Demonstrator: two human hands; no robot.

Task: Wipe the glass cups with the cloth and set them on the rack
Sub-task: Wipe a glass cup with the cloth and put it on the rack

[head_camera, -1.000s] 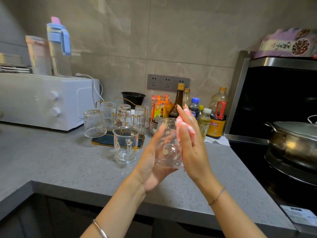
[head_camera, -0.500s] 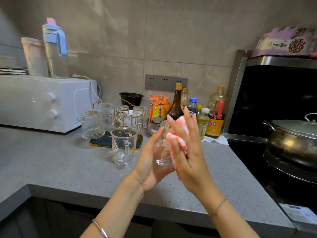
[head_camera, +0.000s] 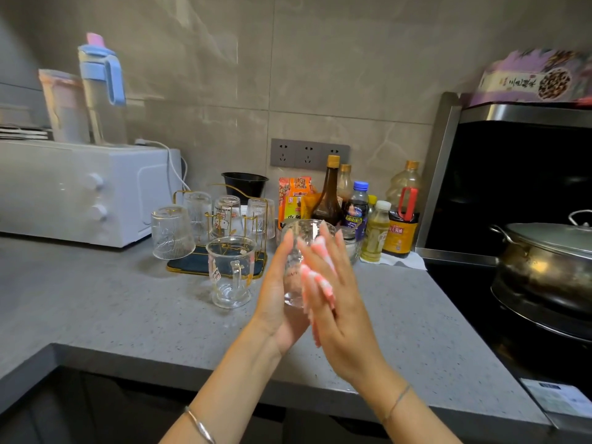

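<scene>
Above the counter, my left hand [head_camera: 275, 302] holds a clear glass cup [head_camera: 302, 235] upright, palm round its lower left side and fingers running up the wall. My right hand [head_camera: 344, 315] presses a pink cloth [head_camera: 320, 244] flat against the cup's right side with straight fingers, and the cloth shows between them. Behind to the left stands the gold wire rack [head_camera: 205, 262] on its dark tray, with several glasses [head_camera: 171, 232] upside down on it. A clear handled mug [head_camera: 230, 272] stands upright on the counter just in front of the rack.
A white microwave [head_camera: 80, 190] with jugs on top fills the back left. Sauce bottles [head_camera: 330, 200] and packets crowd the wall behind the cup. A steel pot [head_camera: 544, 261] sits on the stove to the right. The grey counter [head_camera: 112, 309] has bare surface at front left.
My right hand has slid the cloth down and round the cup's side, its fingers now flatter against the glass. The left hand has kept hold of the cup, which has turned a little.
</scene>
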